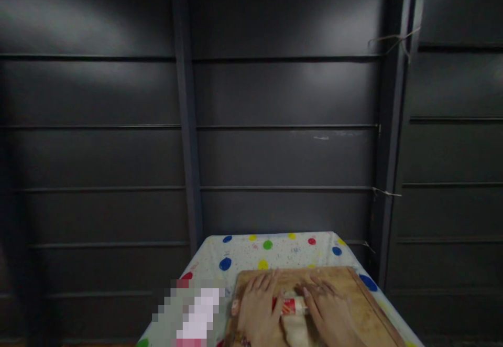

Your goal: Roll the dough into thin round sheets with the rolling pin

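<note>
Across the board's middle: a bottle (290, 306) with a red and white label is laid on its side, parallel to the board's far edge, and is partly covered by both hands.
Left hand (257, 307): laid over the bottle toward the board's left edge, with fingers stretched out toward the far edge and thumb spread wide; a bracelet (245, 341) is worn at the wrist.
Right hand (329, 309): held flat by the bottle's narrow tip, fingers extended and slanted toward the far left corner; whether the tip is gripped cannot be told.
Pale piece (296, 332): seen on the near side of the bottle, between the hands; what it is cannot be told.
Wooden board (371, 313): set on the table, its far edge kept short of the table's far edge.
Dotted cloth (251, 250): draped over the table; its left side is partly hidden by a pixelated patch.
Dark wall (283, 158): seen beyond the table's far edge, crossed by thin ledges.
</note>
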A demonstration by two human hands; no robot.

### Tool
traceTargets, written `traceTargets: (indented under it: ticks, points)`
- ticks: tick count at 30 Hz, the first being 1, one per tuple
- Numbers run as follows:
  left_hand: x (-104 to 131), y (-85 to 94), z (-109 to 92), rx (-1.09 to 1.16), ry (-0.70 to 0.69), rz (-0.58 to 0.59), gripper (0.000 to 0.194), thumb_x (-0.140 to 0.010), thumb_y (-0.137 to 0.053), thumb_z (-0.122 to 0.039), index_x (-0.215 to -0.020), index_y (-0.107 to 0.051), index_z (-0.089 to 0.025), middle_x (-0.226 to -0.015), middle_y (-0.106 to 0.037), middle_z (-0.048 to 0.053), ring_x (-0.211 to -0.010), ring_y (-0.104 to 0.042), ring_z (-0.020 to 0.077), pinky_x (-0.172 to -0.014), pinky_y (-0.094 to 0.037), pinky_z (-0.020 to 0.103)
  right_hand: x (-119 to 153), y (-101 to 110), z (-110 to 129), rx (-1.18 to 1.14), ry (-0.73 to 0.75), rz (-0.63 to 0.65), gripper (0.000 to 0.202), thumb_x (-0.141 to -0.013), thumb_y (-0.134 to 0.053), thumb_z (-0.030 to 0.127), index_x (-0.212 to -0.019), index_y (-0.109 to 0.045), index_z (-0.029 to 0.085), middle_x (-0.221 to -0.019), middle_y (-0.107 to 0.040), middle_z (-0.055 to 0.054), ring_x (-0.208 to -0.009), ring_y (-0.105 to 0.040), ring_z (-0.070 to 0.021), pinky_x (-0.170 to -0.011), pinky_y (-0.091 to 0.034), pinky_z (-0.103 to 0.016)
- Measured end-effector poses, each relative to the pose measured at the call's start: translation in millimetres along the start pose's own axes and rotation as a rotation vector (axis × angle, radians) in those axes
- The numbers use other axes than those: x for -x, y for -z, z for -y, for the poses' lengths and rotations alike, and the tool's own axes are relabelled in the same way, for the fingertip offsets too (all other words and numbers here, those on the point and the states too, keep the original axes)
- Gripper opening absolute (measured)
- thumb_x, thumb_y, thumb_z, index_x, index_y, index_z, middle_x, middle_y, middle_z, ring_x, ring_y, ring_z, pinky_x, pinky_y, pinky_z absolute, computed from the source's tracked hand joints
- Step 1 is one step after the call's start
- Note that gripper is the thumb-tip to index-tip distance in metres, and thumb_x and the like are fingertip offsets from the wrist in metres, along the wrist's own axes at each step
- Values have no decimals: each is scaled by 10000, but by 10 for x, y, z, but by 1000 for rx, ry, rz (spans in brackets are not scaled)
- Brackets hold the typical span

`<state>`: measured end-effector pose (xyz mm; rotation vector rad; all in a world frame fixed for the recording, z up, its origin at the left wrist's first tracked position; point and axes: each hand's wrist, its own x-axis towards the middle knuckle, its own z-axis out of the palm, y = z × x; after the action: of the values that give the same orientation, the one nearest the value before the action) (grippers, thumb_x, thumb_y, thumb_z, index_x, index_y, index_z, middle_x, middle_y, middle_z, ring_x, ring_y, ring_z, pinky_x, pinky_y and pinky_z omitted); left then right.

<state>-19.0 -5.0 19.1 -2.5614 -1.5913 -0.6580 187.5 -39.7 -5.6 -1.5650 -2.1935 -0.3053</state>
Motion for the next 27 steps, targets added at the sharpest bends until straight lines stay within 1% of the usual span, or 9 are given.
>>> traceTargets:
  ticks: [3,5,8,11,15,20,23,26,27]
  points:
    - [112,-37,43,-36,-102,-55,417,-966,-413,-347,-1328,-599,-257,-1431,-545,7,-1306,-518,243,-1106,-426,447,131,-4,-22,-14,82,-71,422,-990,-345,310,-1335,-585,267,-1337,-606,-28,-1225,-572,-262,-1012,-489,-432]
    - [182,-101,104,-68,-184,-90,400,-963,-433,-347,-1316,-605,-274,-1430,-544,3,-1289,-536,251,-1079,-456,455,197,-19,-39,-13,81,-113,425,-985,-361,333,-1360,-558,301,-1338,-603,-7,-1201,-591,-260,-975,-520,-430]
    - [273,-227,204,-93,-252,-124,420,-950,-470,-356,-1346,-575,-267,-1400,-576,11,-1240,-580,244,-1018,-514,410,261,-35,-64,1,102,-90,427,-977,-391,347,-1373,-548,312,-1326,-607,-3,-1162,-619,-260,-933,-550,-414]
    - [355,-328,260,-106,-271,-140,458,-947,-481,-370,-1383,-535,-241,-1373,-603,27,-1212,-602,233,-989,-533,374,317,-36,-81,24,145,-63,443,-986,-395,359,-1411,-507,297,-1349,-582,2,-1164,-618,-254,-948,-544,-405]
    - [461,-409,275,-91,-273,-148,455,-953,-479,-368,-1388,-527,-244,-1364,-613,28,-1201,-608,230,-1001,-522,372,425,-38,-72,46,164,-104,457,-998,-395,368,-1451,-441,327,-1384,-543,21,-1191,-598,-243,-969,-527,-382]
    - [564,-488,273,-125,-272,-157,497,-943,-502,-371,-1423,-489,-240,-1418,-561,27,-1264,-558,246,-1049,-486,391,534,56,34,31,155,-90,452,-993,-408,389,-1429,-481,295,-1377,-555,-15,-1206,-587,-258,-982,-506,-397]
    - [597,-431,250,-133,-257,-129,537,-939,-509,-438,-1436,-472,-239,-1458,-513,30,-1305,-517,273,-1058,-480,426,440,199,105,-34,67,-35,413,-1008,-362,384,-1330,-590,263,-1307,-632,-40,-1162,-616,-252,-982,-484,-395]
    - [610,-278,236,-109,-305,-77,551,-947,-497,-449,-1459,-433,-255,-1487,-474,23,-1345,-470,279,-1084,-455,450,141,325,130,-63,-79,17,449,-1020,-279,322,-1085,-716,245,-1074,-738,-69,-974,-685,-228,-902,-490,-347]
    - [606,-216,235,-96,-320,-59,546,-948,-501,-428,-1459,-434,-249,-1489,-471,30,-1351,-463,280,-1089,-448,456,13,346,131,-55,-91,40,446,-1013,-285,315,-1062,-719,225,-1054,-738,-87,-963,-683,-237,-901,-482,-351]
